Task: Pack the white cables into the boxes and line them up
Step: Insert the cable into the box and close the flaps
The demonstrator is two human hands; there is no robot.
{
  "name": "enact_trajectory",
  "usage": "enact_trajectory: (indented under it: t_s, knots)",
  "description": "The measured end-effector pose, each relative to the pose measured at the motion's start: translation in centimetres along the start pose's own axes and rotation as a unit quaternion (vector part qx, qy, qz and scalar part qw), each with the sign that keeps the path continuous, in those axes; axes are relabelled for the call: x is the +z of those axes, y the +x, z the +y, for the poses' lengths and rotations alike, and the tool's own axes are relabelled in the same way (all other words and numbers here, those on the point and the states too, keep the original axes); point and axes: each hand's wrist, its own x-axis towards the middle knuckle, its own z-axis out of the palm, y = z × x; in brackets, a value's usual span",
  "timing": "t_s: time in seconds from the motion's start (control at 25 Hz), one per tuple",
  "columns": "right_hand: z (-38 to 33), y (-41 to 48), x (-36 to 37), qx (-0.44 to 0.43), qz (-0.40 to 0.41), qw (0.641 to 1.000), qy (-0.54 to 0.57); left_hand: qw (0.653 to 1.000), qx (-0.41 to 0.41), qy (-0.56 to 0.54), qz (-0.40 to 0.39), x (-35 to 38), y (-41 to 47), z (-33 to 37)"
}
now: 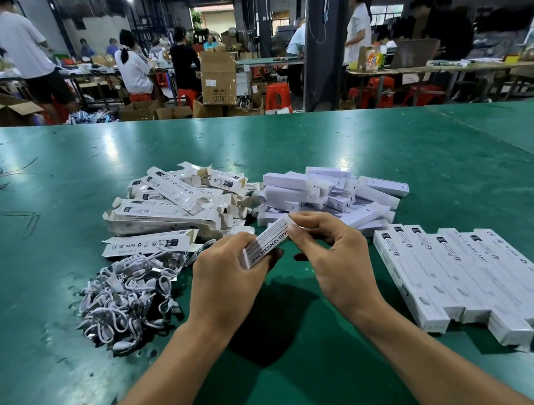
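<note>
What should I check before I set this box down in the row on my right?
1. Grip on the box: ok, left hand holds it, right hand pinches its far end.
2. Cable inside: cannot tell.
3. Far flap closed: cannot tell, the hand covers it.
4. Row of boxes even: not ok, near ends stepped.
5. Cable pile stocked: ok.

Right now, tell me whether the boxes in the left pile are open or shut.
Open. The left-pile boxes have end flaps sticking out untucked, with their brown insides showing.
</note>
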Motion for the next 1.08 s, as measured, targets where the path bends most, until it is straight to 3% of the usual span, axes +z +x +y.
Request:
enact_trajectory:
  t_s: [0.16,0.28,0.44,0.72,0.96,1.08]
  knots:
    - [-1.3,-0.3,0.3,-0.001,0.038,0.997,0.067,0.996,-0.001,-0.086,-0.009,0.2,0.0,0.9]
    - [-1.6,-0.5,0.3,-0.034,0.058,0.997,0.038,0.983,-0.032,-0.178,-0.041,0.3,0.1,1.4]
    - [-1.6,-0.5,0.3,-0.108,0.066,0.992,-0.012,0.974,-0.067,-0.209,-0.064,-0.1,0.3,1.4]
    - [-1.4,-0.1,0.1,-0.157,0.049,0.985,-0.052,0.949,-0.111,-0.271,-0.117,-0.7,0.7,1.4]
    - [-1.1,-0.5,0.5,-0.052,0.034,0.997,-0.042,0.962,-0.115,-0.229,-0.094,-0.2,0.7,1.8]
    - [-0.9,-0.9,1.0,0.012,-0.016,0.995,-0.099,0.936,-0.172,-0.272,-0.144,0.1,0.8,1.8]
